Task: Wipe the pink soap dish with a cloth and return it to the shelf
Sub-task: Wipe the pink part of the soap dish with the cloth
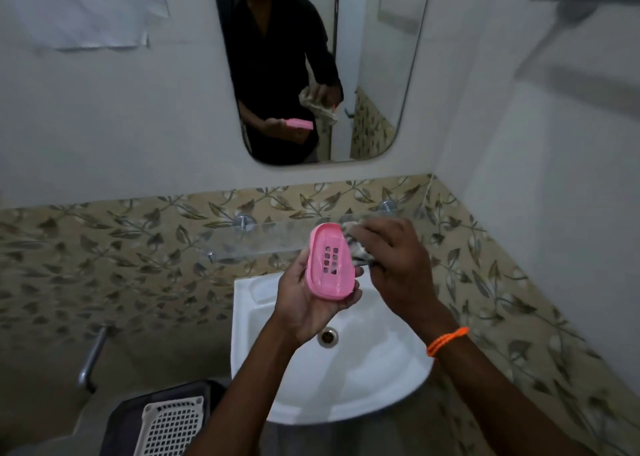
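The pink soap dish, oval with slots in its middle, rests tilted in my left hand above the sink. My right hand is closed on a crumpled pale cloth, which sits just beside the dish's right rim, touching or nearly touching it. Most of the cloth is hidden under my fingers. A clear glass shelf runs along the tiled wall right behind both hands.
A white sink lies below my hands. A mirror hangs above the shelf. A metal pipe sticks out at the left. A dark bin with a white slotted basket stands at the lower left. The right wall is close.
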